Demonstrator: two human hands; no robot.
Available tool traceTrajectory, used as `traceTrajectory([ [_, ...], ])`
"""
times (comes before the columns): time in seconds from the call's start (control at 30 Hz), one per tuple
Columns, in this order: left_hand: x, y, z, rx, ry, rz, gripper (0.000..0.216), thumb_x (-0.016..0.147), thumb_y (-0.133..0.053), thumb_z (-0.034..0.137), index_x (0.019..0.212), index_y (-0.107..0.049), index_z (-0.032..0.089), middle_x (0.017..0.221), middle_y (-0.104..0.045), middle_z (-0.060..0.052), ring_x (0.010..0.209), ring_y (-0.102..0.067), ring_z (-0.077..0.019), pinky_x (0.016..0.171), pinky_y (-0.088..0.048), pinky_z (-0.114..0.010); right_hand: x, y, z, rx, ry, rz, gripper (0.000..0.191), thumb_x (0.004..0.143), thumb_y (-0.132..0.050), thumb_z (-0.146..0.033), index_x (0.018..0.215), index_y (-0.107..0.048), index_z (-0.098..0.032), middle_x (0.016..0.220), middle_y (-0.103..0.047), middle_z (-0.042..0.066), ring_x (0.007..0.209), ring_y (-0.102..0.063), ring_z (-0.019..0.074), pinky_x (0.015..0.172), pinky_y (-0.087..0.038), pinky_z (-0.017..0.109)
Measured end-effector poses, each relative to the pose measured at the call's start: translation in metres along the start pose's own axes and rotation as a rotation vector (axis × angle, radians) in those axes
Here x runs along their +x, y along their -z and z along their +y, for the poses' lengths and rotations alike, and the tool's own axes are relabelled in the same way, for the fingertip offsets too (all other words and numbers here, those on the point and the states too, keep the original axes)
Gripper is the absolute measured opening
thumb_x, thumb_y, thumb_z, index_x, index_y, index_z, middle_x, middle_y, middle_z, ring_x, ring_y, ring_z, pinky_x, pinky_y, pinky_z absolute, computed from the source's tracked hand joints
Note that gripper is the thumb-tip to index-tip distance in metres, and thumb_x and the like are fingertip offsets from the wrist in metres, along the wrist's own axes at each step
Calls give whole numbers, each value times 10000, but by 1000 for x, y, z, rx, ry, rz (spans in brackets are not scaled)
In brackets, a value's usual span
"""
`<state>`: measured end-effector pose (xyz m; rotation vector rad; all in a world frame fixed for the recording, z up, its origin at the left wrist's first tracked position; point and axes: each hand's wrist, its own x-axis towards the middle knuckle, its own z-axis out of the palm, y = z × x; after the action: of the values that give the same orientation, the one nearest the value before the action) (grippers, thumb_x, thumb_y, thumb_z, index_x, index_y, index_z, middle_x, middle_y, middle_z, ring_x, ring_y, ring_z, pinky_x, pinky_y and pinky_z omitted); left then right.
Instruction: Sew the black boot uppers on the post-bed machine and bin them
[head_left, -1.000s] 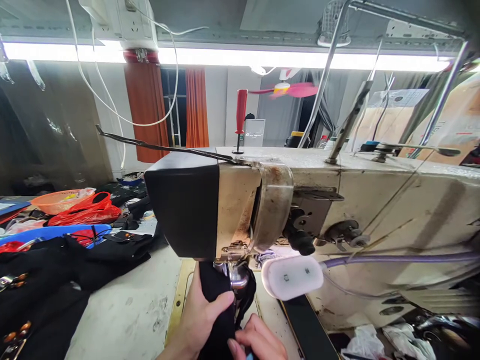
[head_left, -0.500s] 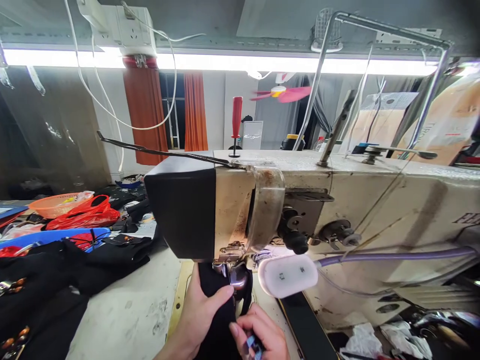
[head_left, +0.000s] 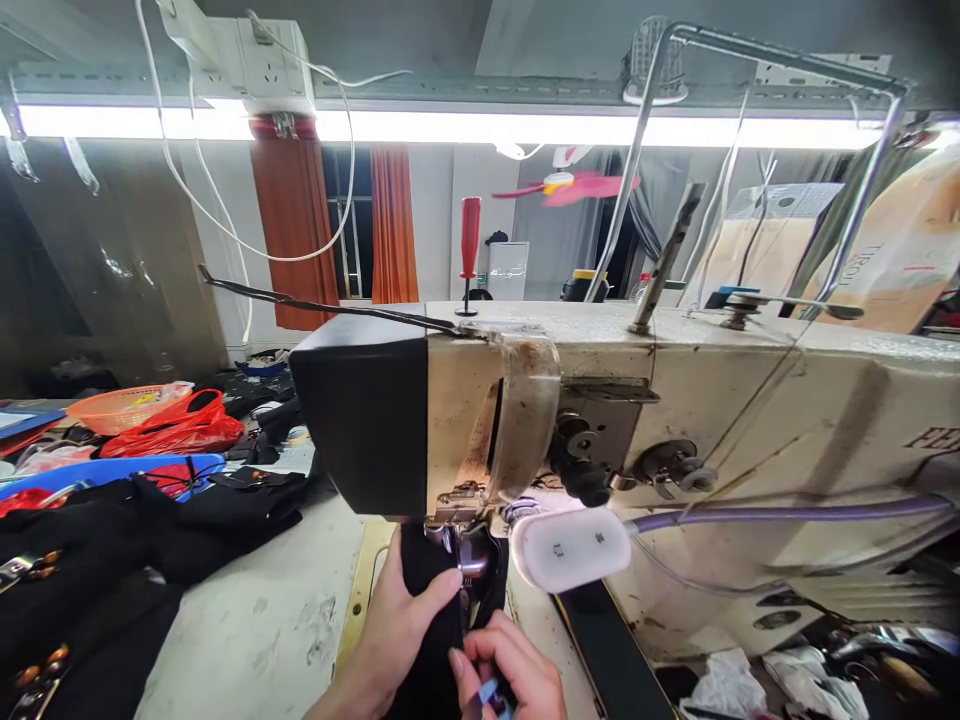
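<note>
Black fabric [head_left: 429, 570] lies under the presser foot [head_left: 472, 556] of a sewing machine [head_left: 457, 430]. My left hand [head_left: 401, 615] rests on it left of the foot, fingers closed on its left edge and the thumb pressing near the foot. In front of the foot, my right hand [head_left: 517, 665] is closed, its fingertips by the fabric's right edge. A small blue object [head_left: 491, 692] is tucked in its curled fingers; its kind is mostly hidden. A lit white lamp [head_left: 574, 550] shines beside the needle area.
Black garments with beaded trim [head_left: 82, 560] are heaped at left, near a blue tray [head_left: 97, 468], a red plastic bag [head_left: 176, 425] and an orange basket [head_left: 112, 405]. A dark phone-like slab [head_left: 611, 645] lies right of my hands. A red screwdriver [head_left: 470, 240] stands on the machine.
My right hand has shifted slightly left and down along the fabric edge. My left hand stays almost in place on the fabric. The camera view has moved a little.
</note>
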<state>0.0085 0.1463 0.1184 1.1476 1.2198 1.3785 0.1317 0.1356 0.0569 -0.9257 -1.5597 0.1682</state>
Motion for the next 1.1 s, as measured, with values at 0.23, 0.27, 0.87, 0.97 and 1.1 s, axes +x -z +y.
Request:
traceTrajectory([
  [0.23,-2,4,1,5,0,-23,626,733,-701,320,1302,-464,210,1351,-571,-94,1263,-507,-268,1073,-365,-368,9,7,1,114,-59,-99,242,878,-578,-282,655,-576,-189,585,-436,-31,476,-437,86,449,-342,192],
  [0.27,-2,5,1,-5,4,-32,639,726,-708,319,1307,-465,211,1361,-563,-93,1273,-498,-269,1075,-364,-366,11,7,0,114,-62,-105,242,879,-579,-286,657,-583,-187,586,-436,-31,476,-438,85,449,-347,189],
  [0.87,13,11,13,-63,38,-123,591,688,-754,332,1225,-547,198,1265,-631,-95,1204,-553,-292,1044,-402,-405,43,24,21,220,-206,20,165,822,-656,-305,911,-730,-188,830,-691,85,726,-654,197,644,-533,280],
  [0.97,13,13,11,-49,51,-150,622,681,-740,303,1258,-528,208,1299,-611,-88,1226,-534,-291,1054,-391,-407,61,23,46,390,-505,15,400,666,-771,-469,928,-731,-169,879,-731,99,815,-677,258,733,-555,349],
  [1.1,15,13,7,68,-1,-101,604,683,-727,294,1243,-524,194,1279,-618,-97,1228,-524,-304,1067,-365,-425,69,19,68,459,-587,-21,426,610,-795,-418,954,-730,-175,1001,-736,101,957,-664,287,915,-498,425],
])
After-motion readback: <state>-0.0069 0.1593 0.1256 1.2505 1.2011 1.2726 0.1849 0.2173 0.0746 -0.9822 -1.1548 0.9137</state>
